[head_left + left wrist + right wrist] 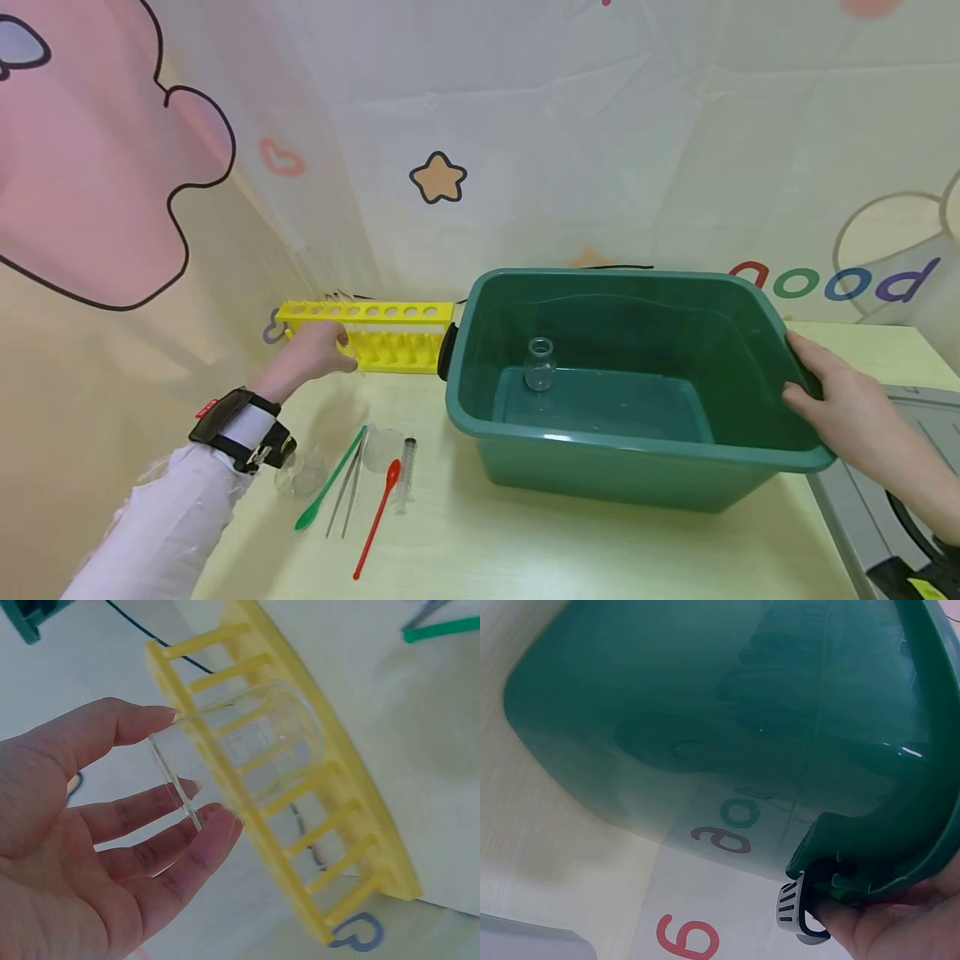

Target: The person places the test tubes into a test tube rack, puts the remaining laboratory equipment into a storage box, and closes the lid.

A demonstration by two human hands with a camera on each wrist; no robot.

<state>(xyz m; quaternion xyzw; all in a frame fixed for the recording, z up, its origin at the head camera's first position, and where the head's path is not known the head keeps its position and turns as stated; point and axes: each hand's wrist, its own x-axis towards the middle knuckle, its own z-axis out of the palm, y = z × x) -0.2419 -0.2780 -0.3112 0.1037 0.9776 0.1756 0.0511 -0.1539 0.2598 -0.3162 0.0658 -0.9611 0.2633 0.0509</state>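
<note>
The left hand (311, 350) pinches a clear beaker (251, 739) by its rim, thumb on one side and fingers on the other; the beaker is just in front of a yellow rack (401, 354) — whether its base touches the tabletop (570, 546), I cannot tell. The right hand (847, 400) grips the right end of a deep green tub (600, 471). The tub's left end comes close to the rack, leaving little room there; pale tabletop stretches along its near side. The tub is smooth, glossy and round-cornered, with a small clear bottle (540, 367) upright inside. Left of it lie a slim syringe (406, 475), a red spoon (382, 504), thin metal tweezers (350, 487) and a green spoon (327, 483) — behind everything hangs a creased, printed backdrop (540, 167).
</note>
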